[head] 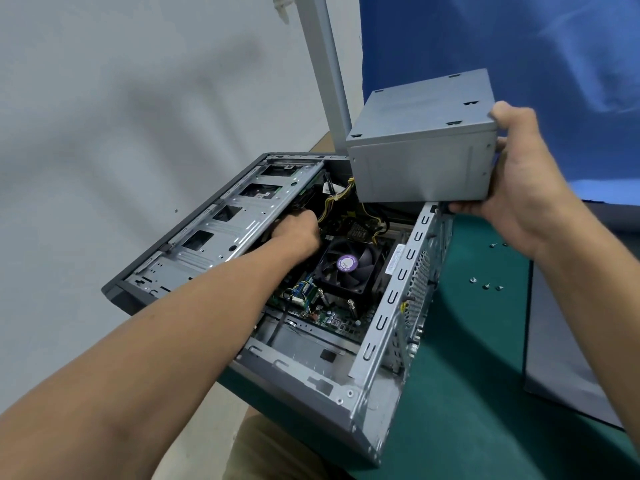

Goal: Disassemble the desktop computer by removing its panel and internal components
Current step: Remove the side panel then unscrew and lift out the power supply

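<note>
No text can be read with certainty. The round purple sticker [346, 263] on the fan [362, 271] hub, just below the left hand [298, 232] gripping the cables [341, 199], bears print too blurred to make out. A white barcode label [394, 259] on the case frame [391, 306], below the power supply [422, 161] gripped by the right hand [519, 192], is equally illegible.

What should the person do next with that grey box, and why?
Probably work the cables free with the left hand. The right hand holds the box lifted above the case, but the yellow and black cables seem to run from under it down into the case, where the left hand is curled among them.
</note>
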